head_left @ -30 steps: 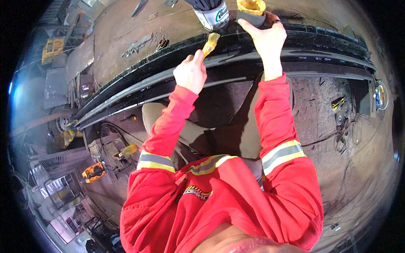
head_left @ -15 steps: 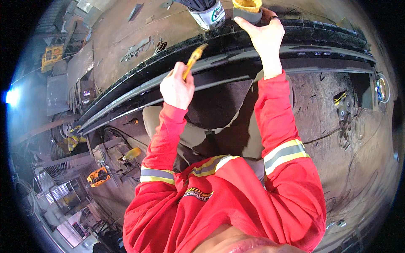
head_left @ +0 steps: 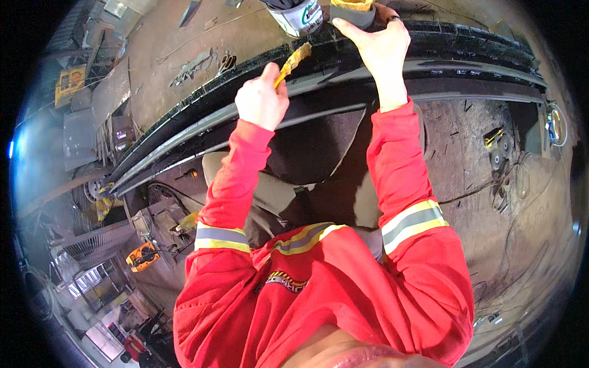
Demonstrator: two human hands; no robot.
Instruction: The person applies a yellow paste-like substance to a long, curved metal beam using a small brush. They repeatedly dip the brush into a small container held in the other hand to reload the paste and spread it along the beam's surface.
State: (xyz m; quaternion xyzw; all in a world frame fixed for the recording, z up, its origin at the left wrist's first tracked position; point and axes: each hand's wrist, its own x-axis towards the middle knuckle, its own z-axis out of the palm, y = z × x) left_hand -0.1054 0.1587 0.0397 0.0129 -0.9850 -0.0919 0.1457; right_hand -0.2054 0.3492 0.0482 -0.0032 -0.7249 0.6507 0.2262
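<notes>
Holding one brush in left hand, one cup in right hand

A blue-white light glows at the far left and makes that side hazy. The left hand and right hand look very bright. Dark shadows cover parts of the legs. The long bar bends like a bow, and the corners are black.

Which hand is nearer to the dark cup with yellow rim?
Right: the right hand holds the cup; the left hand, gripping a brush, is left of it.
</notes>
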